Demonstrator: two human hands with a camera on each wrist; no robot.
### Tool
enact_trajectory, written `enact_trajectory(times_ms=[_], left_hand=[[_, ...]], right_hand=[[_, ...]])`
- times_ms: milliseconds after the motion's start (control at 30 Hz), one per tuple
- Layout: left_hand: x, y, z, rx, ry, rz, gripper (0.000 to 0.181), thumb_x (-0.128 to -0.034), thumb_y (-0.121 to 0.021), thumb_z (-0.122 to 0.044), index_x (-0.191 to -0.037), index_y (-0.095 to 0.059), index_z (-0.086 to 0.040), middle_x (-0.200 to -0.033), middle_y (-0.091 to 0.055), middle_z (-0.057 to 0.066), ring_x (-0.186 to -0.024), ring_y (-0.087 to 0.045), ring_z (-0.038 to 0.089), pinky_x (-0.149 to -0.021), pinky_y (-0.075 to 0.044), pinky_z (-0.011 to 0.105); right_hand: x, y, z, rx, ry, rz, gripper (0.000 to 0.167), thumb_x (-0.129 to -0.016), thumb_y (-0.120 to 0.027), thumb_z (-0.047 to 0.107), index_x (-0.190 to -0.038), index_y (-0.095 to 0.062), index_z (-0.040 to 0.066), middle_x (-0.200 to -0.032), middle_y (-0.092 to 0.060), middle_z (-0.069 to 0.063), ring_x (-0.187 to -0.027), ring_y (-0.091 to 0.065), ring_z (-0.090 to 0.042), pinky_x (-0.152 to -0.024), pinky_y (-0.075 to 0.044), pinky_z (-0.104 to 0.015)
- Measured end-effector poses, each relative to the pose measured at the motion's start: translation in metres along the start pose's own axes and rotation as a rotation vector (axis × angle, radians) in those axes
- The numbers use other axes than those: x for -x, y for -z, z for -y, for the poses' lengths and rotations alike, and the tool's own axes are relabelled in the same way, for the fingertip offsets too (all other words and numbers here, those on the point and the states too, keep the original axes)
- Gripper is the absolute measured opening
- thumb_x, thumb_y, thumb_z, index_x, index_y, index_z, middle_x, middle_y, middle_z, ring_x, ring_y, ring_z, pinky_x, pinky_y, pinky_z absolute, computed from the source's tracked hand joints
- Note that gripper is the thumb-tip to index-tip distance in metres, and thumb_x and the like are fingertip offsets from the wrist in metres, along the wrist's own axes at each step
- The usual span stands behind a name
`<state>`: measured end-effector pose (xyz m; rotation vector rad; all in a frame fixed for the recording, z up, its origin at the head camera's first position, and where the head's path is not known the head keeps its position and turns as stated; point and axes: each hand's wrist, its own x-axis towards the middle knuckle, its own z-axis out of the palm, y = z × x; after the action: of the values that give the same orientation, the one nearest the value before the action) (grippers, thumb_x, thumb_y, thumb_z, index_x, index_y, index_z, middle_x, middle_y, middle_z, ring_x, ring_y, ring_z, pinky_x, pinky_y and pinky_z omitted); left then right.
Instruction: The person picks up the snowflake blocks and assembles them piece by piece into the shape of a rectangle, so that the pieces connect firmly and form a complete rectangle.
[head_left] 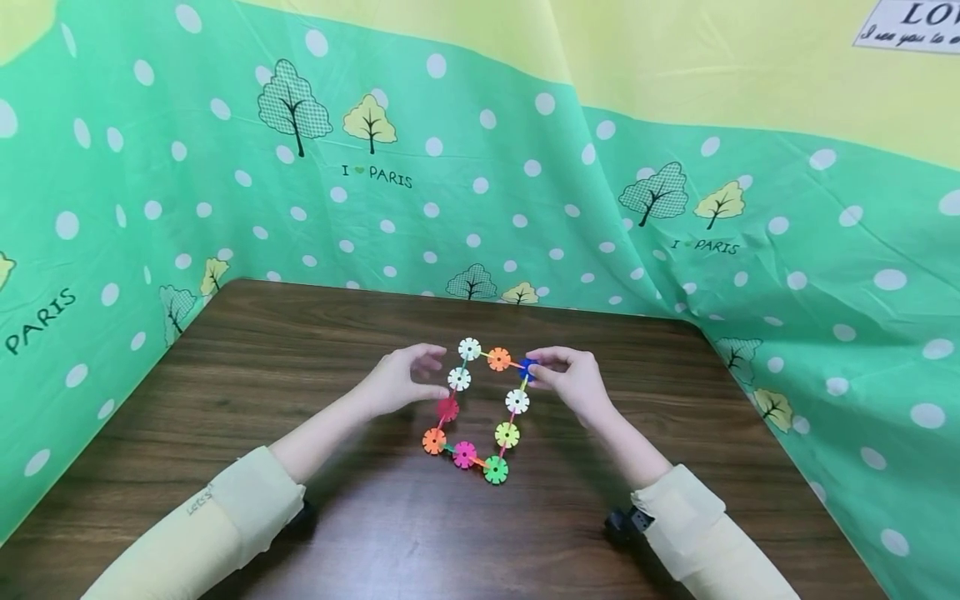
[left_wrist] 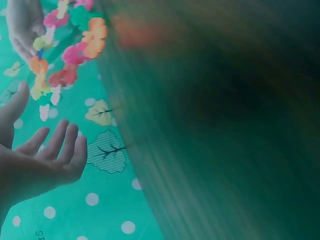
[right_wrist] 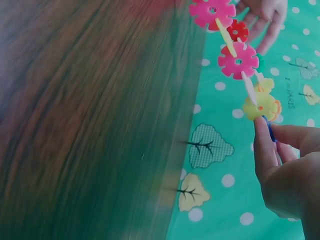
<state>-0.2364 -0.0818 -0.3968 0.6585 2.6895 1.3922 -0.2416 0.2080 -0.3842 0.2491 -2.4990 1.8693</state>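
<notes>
A closed loop of notched plastic snowflake discs [head_left: 507, 434], joined edge to edge in many colours, is held up above the table. At the loop's far right corner, my right hand [head_left: 579, 385] pinches a blue disc [right_wrist: 271, 131] between thumb and fingers. My left hand [head_left: 392, 385] is beside the loop's left side, fingers apart and relaxed, its thumb close to a red disc [head_left: 447, 408]. The left wrist view shows that hand [left_wrist: 47, 157] holding nothing. A green disc [head_left: 496, 470] forms the near corner, an orange one [head_left: 433, 441] the near left.
Underneath is a dark wood-grain table [head_left: 225, 400]. A green and yellow cloth [head_left: 480, 208] with dots and printed trees hangs around its back and sides. Dark wrist straps show at both cuffs, the right one [head_left: 628, 525] more plainly.
</notes>
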Motion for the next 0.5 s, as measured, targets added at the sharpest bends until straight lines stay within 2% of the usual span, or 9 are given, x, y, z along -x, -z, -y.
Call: enact_trajectory(times_ms=[167, 333, 433, 500], left_hand=[[0.01, 0.0, 0.01, -0.007, -0.029, 0.176, 0.068, -0.0751, -0.08, -0.02, -0.133, -0.048, -0.005, -0.11, -0.066, 0.014, -0.099, -0.063, 0.029, -0.085, -0.05, 0.042], [0.015, -0.001, 0.02, 0.029, -0.052, 0.312, 0.064, -0.0762, -0.078, -0.011, -0.131, -0.047, 0.0, -0.104, -0.067, 0.013, -0.093, -0.064, 0.025, -0.078, -0.052, 0.032], [0.015, -0.003, 0.024, 0.027, -0.063, 0.367, 0.058, -0.077, -0.076, -0.006, -0.128, -0.048, 0.001, -0.097, -0.068, 0.01, -0.088, -0.064, 0.021, -0.072, -0.052, 0.025], [0.015, -0.004, 0.024, 0.027, -0.061, 0.382, 0.054, -0.0773, -0.075, -0.002, -0.125, -0.05, 0.0, -0.092, -0.068, 0.007, -0.084, -0.064, 0.017, -0.068, -0.052, 0.023]], right_hand=[[0.003, 0.007, 0.0, -0.049, -0.071, -0.004, 0.027, -0.085, -0.065, -0.004, -0.11, -0.061, -0.013, -0.097, -0.064, -0.022, -0.077, -0.07, -0.019, -0.071, -0.056, -0.033], [0.007, 0.012, -0.001, -0.082, -0.072, -0.005, 0.028, -0.086, -0.063, -0.005, -0.112, -0.058, -0.015, -0.092, -0.06, -0.017, -0.076, -0.068, -0.017, -0.073, -0.056, -0.034], [0.008, 0.012, -0.003, -0.098, -0.066, -0.002, 0.027, -0.087, -0.062, -0.005, -0.112, -0.058, -0.014, -0.092, -0.058, -0.015, -0.079, -0.067, -0.017, -0.074, -0.056, -0.034], [0.01, 0.013, -0.004, -0.111, -0.063, 0.005, 0.027, -0.088, -0.061, -0.005, -0.113, -0.057, -0.014, -0.094, -0.058, -0.015, -0.081, -0.067, -0.016, -0.075, -0.056, -0.034]])
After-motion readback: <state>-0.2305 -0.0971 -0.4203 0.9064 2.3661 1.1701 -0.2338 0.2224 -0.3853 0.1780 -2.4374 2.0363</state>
